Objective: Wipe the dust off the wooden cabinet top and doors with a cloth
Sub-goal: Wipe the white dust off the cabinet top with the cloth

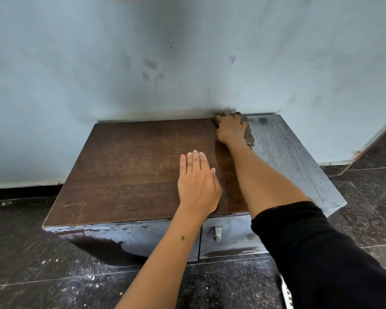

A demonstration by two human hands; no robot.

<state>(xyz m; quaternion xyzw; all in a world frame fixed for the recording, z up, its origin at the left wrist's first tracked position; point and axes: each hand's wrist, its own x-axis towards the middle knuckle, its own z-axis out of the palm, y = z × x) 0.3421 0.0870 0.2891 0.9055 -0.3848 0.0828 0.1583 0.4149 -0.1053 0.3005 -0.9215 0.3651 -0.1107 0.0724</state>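
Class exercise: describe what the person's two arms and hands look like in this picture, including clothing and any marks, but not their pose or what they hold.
The left hand and its forearm are bare, with a small dark mole on the forearm. The right hand is bare too; a black sleeve is pushed up to about the elbow. No rings, watch or gloves are visible.

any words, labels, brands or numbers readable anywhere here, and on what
None: no readable text in the head view.
The cabinet top, its doors, the wall and the floor bear only dust, smudges and scratches.
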